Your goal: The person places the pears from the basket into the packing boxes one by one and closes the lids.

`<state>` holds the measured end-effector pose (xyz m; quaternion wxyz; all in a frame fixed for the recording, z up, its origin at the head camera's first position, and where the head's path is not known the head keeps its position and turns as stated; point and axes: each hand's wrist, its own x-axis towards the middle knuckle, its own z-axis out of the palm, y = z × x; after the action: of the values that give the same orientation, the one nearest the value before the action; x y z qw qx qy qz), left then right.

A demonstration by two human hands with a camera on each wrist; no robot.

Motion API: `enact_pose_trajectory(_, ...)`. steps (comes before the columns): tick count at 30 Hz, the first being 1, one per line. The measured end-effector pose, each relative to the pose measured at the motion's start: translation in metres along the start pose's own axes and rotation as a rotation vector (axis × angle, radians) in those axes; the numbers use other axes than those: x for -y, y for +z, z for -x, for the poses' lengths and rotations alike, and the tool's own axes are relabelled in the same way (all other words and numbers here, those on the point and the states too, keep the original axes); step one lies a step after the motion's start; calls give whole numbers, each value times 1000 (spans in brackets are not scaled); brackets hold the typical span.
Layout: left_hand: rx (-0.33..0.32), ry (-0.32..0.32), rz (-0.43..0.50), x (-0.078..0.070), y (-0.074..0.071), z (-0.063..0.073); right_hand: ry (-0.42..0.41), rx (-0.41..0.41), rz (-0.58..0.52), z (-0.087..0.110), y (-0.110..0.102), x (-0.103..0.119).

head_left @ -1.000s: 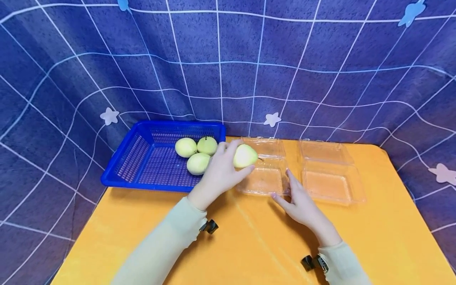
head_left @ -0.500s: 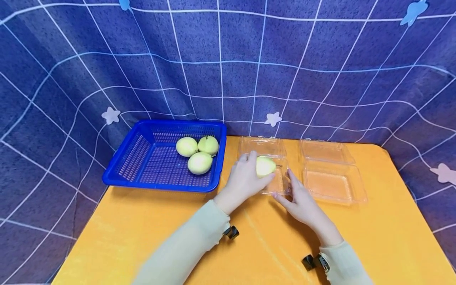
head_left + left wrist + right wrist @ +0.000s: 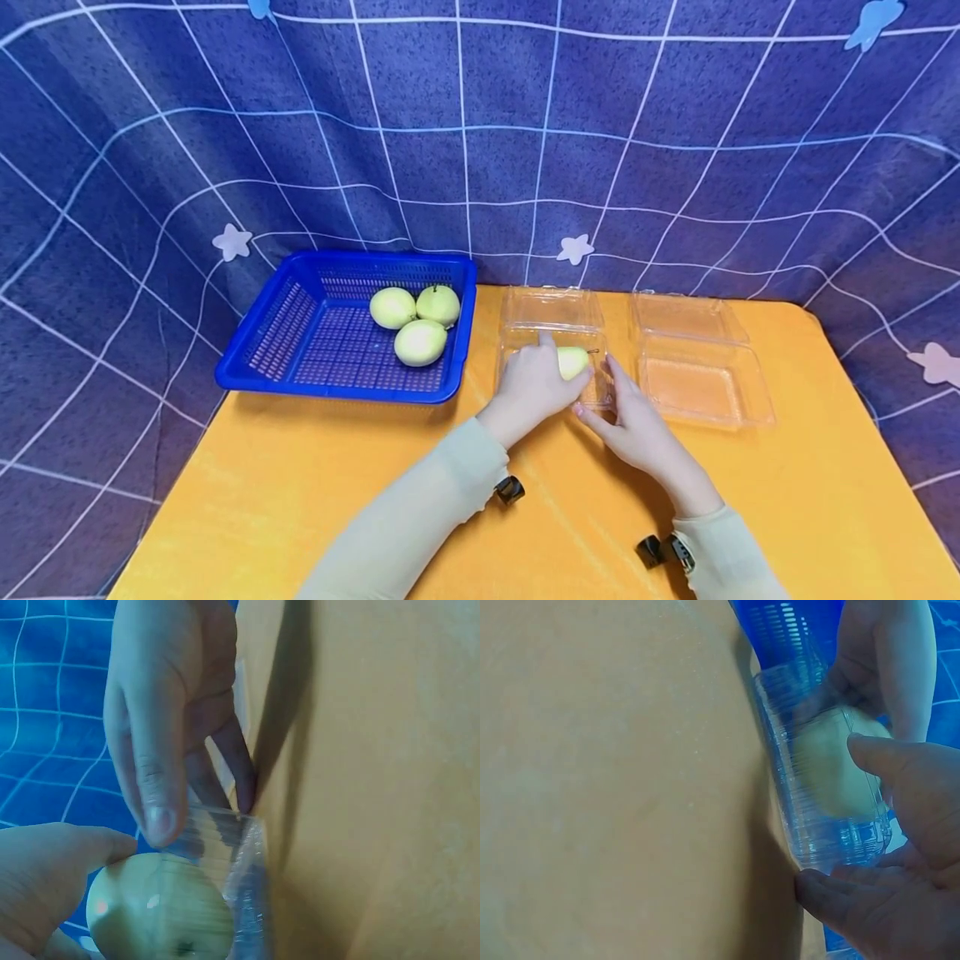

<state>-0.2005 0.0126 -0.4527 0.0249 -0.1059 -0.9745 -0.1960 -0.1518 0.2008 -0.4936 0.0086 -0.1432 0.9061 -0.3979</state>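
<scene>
grips a pale green pear (image 3: pixel 572 364) with the left hand (image 3: pixel 531 381), clamped on from the side toward nine o'clock, with the thumb at five o'clock and a fingertip near eleven. holds this pear within the lower half of a clear container (image 3: pixel 598 387), with the stem pointing between two and three o'clock; cannot tell whether in contact with the container's floor. touches a corner of the same container, at about four o'clock from the pear, with the right hand (image 3: pixel 639 429), with thumb and fingers spread apart across that corner. has the two hands apart from each other, with the thumbs near. in the right wrist view, shows the pear blurred behind the ribbed clear wall.

has the lid (image 3: pixel 552 308) of this container open toward twelve o'clock. has a second clear container (image 3: pixel 693 387) just beside, at three o'clock from the pear, likewise opened toward twelve. has a blue basket (image 3: pixel 337 393) at nine o'clock, with three more pears (image 3: pixel 420 343) bunched inside on the side toward three o'clock. has all this on an orange tablecloth (image 3: pixel 585 533), before a blue curtain (image 3: pixel 427 167) with a pale grid and stars. wears pale sleeves (image 3: pixel 420 517), with a small black device (image 3: pixel 510 490) at each wrist
</scene>
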Motion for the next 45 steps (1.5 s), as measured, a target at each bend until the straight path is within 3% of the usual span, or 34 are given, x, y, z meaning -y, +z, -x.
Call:
enact_pose_trajectory(11,29,33,26,2,5,0,-13,0,-37,-1,1,0)
enact_pose_trajectory(28,109,9,29,4,-3,2,-7,10,-66,-2,4,-2)
enact_pose_trajectory(45,62,36,72,5,-2,3,-18,12,-15,-1,2,-1)
